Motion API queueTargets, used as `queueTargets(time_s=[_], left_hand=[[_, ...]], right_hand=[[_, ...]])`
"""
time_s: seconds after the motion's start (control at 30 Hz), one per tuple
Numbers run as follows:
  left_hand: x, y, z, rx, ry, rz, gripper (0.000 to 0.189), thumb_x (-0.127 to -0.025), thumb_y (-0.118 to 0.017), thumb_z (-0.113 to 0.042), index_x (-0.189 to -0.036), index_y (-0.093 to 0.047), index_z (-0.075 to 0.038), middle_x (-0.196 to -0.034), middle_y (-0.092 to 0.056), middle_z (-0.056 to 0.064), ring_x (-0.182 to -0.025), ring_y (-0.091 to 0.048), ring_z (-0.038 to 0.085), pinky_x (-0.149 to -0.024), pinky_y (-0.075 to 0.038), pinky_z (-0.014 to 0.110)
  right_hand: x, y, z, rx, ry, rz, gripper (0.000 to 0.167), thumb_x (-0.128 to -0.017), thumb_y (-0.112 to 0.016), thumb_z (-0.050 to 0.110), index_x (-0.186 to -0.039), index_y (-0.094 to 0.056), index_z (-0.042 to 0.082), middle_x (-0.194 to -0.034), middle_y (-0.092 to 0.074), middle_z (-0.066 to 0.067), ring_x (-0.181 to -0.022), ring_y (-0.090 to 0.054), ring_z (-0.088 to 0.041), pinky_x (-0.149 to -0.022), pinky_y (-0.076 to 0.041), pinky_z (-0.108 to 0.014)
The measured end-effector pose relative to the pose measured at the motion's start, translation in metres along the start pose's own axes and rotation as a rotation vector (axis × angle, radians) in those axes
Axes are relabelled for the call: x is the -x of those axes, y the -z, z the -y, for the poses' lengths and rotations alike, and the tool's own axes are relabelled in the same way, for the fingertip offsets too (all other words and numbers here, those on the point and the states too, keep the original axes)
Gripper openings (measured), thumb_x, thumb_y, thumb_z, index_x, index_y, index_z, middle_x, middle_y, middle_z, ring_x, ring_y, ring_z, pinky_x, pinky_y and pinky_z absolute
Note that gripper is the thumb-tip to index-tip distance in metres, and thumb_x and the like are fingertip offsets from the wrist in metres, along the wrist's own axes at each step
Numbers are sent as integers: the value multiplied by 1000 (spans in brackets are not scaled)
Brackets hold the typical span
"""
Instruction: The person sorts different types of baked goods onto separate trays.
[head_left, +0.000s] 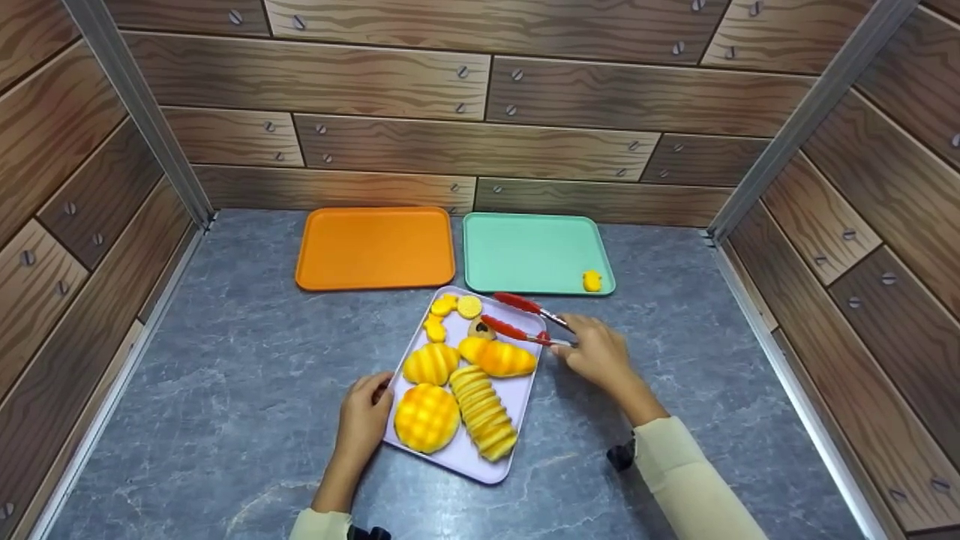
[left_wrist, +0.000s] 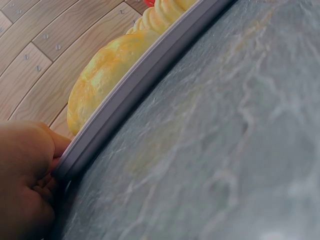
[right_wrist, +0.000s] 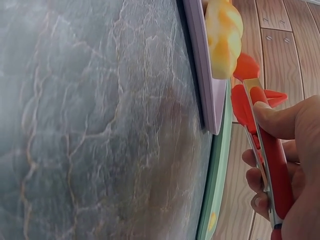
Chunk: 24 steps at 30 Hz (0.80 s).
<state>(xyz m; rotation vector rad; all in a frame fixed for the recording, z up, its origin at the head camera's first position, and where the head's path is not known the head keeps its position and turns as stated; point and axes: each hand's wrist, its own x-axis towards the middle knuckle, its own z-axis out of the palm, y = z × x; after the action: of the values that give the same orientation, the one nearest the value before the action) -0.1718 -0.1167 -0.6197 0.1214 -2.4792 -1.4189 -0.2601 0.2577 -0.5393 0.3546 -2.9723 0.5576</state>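
My left hand [head_left: 365,414] grips the left edge of the lilac tray [head_left: 480,474], its fingers partly hidden at the rim. On that tray lie a round scored bun [head_left: 427,418], a ridged long bread [head_left: 484,412], a striped roll [head_left: 430,364], a croissant-like bread [head_left: 498,356] and small yellow pieces [head_left: 435,328]. My right hand [head_left: 598,352] holds red-tipped tongs [right_wrist: 272,160] over the tray's far right part. The tongs' arms stand apart, above a round brown piece with a dark centre [head_left: 480,327]. I cannot tell whether they touch it.
Behind the lilac tray, an orange tray [head_left: 375,251] stands at the left and a mint green tray [head_left: 534,251] at the right. A small yellow piece [head_left: 592,281] sits in the green tray's near right corner. Wood-patterned walls [head_left: 480,142] enclose the grey marbled tabletop [head_left: 225,360].
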Motion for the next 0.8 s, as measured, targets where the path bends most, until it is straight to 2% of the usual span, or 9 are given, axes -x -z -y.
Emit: queueTargets(time_s=[0.23, 0.43, 0.8], left_hand=[[-1, 0, 1, 7, -7, 5, 25, -93, -64, -2, -116, -73, -2, -101, -69, 9, -90, -59, 19, -82, -49, 37], [-1, 0, 2, 15, -18, 4, 25, -92, -64, -2, -115, -73, -2, -102, -70, 9, -91, -58, 19, -83, -49, 36], [0, 1, 1, 17, 0, 5, 25, -93, -63, -2, -116, -73, -2, -99, -68, 7, -88, -57, 18, -80, -48, 33]], right_hand=[[-3, -1, 5, -59, 12, 34, 58, -87, -75, 31, -139, -60, 9, -138, -62, -15, -126, -58, -38, -102, -42, -62], [-4, -1, 4, -73, 17, 58, 55, -87, -75, 30, -136, -62, 9, -135, -64, -16, -123, -60, -37, -101, -43, -62], [-8, 2, 5, -131, -22, 129, 54, -88, -75, 31, -135, -65, 7, -133, -66, -16, -121, -62, -38, -101, -43, -60]])
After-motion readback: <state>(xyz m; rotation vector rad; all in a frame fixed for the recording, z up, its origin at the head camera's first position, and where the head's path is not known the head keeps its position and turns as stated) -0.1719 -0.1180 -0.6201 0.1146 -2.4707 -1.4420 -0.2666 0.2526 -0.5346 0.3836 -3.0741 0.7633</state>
